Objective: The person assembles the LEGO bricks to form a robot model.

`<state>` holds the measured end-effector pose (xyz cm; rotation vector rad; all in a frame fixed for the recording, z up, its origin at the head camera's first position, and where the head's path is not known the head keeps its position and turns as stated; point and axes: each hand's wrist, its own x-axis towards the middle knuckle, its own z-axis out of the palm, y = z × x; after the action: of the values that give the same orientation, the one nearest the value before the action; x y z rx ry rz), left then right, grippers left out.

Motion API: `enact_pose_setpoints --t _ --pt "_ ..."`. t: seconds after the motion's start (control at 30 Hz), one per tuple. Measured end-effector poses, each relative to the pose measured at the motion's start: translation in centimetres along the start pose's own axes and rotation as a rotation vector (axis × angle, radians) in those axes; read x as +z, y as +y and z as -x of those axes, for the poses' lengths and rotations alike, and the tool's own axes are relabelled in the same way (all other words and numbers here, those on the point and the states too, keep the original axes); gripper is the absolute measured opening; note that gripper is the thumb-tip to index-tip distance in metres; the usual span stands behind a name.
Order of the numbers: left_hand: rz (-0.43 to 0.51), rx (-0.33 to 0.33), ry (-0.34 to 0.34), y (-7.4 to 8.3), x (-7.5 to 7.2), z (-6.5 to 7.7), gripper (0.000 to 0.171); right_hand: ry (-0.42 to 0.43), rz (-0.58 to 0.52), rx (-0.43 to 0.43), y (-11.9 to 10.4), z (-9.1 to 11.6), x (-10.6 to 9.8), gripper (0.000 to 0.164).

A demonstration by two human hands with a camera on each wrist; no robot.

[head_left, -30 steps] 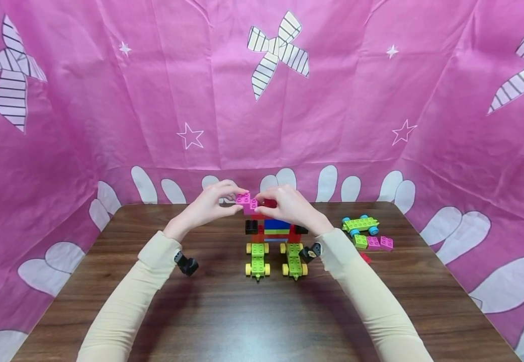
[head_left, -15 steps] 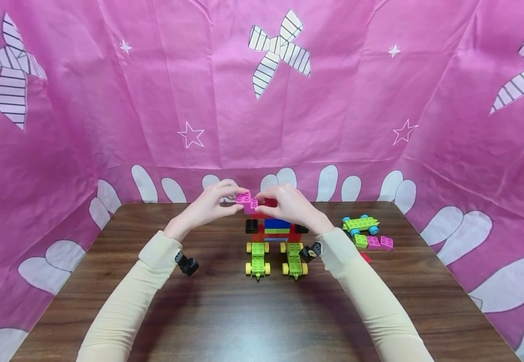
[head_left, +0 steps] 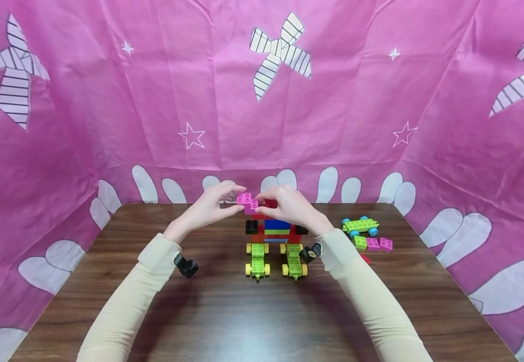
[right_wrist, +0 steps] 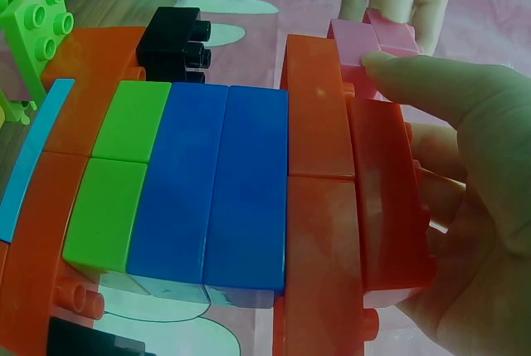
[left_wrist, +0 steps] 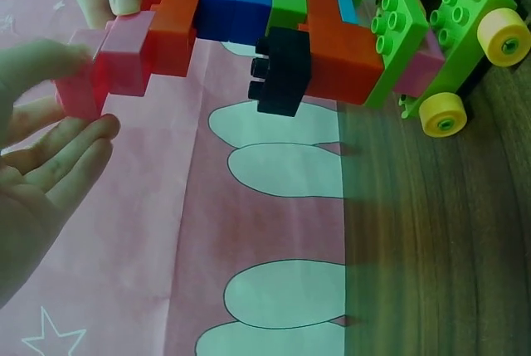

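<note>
A tall figure of toy building bricks stands mid-table: blue bricks (head_left: 277, 224), red and green ones, black side bricks (head_left: 251, 227), and two lime wheeled bases (head_left: 258, 266) with yellow wheels. At its upper left corner sit two stepped pink bricks. My left hand (head_left: 212, 204) has thumb and fingers about the upper pink brick (left_wrist: 83, 90), the thumb against it. The right hand (head_left: 289, 205) pinches the lower pink brick (left_wrist: 129, 57), its thumb pressing one face in the right wrist view. Beside that palm is a red brick (right_wrist: 386, 198) on top of the figure.
To the right on the wooden table (head_left: 244, 322) stands a lime wheeled base (head_left: 360, 224) with blue wheels. In front of it lie a lime brick (head_left: 360, 242), two pink bricks (head_left: 372, 244) and a small red piece (head_left: 365, 258). A pink curtain (head_left: 144, 100) surrounds the table.
My left fingertips have drawn back slightly to the left, uncovering more of the upper pink brick's top. The right hand and the brick figure look unmoved.
</note>
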<state>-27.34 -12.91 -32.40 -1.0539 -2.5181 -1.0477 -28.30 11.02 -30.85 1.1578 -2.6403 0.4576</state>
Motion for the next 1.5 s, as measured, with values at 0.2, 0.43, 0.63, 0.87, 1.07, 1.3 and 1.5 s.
enact_pose_setpoints --t 0.2,0.43,0.63,0.87,1.07,1.3,1.5 --pt "0.037 -0.019 0.017 -0.1 -0.1 0.3 0.033 0.001 0.001 0.003 0.0 0.2 -0.1 0.029" --pt "0.095 -0.030 0.008 -0.1 0.0 0.2 0.032 -0.010 0.018 0.012 -0.2 0.3 -0.3 0.030" --pt "0.085 -0.028 0.008 0.6 0.1 0.1 0.031 -0.008 0.021 0.020 -0.1 0.3 -0.4 0.031" --pt "0.068 -0.045 0.019 1.7 -0.1 0.3 0.032 -0.004 0.038 0.011 -0.2 0.3 -0.3 0.031" --pt "0.079 -0.039 0.031 -0.1 0.5 0.3 0.040 0.007 0.052 0.011 -0.2 0.6 -0.2 0.033" --pt "0.087 -0.061 0.006 -0.4 0.9 0.4 0.057 0.063 0.027 0.011 0.4 1.5 -1.0 0.037" --pt "0.067 -0.094 -0.004 -0.6 1.4 0.5 0.061 0.118 0.002 0.017 1.4 2.6 -1.9 0.036"
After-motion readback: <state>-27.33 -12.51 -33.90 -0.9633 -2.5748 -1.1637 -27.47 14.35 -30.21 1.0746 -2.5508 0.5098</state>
